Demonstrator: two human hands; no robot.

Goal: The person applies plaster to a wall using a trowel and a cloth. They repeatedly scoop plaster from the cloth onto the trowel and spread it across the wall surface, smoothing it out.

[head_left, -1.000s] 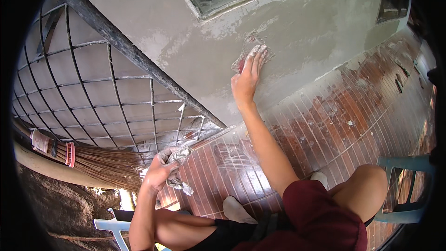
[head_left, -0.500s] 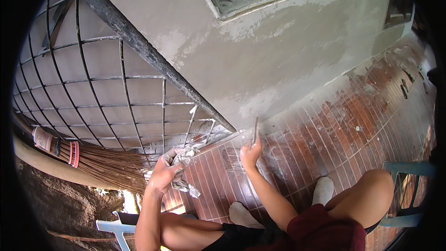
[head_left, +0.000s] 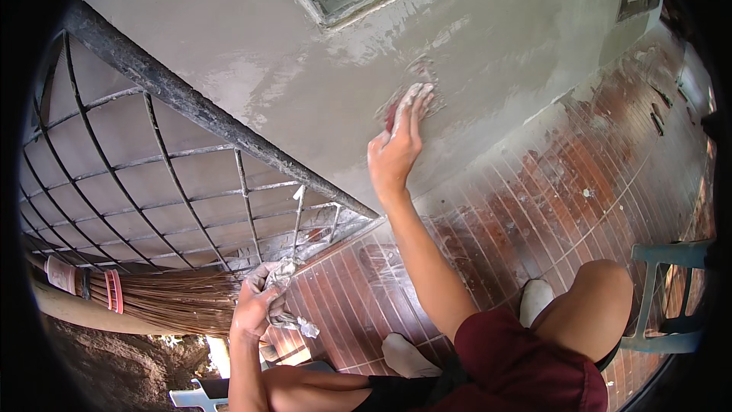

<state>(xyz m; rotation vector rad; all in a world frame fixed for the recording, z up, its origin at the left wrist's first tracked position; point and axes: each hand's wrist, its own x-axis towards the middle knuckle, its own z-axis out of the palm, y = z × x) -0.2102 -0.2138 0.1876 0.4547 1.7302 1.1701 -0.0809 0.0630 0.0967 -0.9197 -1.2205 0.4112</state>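
Mostly hidden, red pad (head_left: 391,116) under right hand (head_left: 398,145), plaster-caked tool (head_left: 284,275) indistinct

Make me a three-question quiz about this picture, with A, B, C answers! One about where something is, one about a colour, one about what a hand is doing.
1. Where does the broom lie?
A. Low on the left, below the metal grille
B. On the green chair
C. Against the glass block window

2. What colour are the shorts?
A. Yellow
B. Dark red
C. White

3. What is the right hand doing?
A. Hanging free in the air
B. Gripping the grille bar
C. Pressing flat on the grey wall

Answers: 1 A, its bristles spread under the grille at the lower left. 2 B, the cloth over the thigh is dark red. 3 C, the fingers are stretched out against the plaster, over something reddish.
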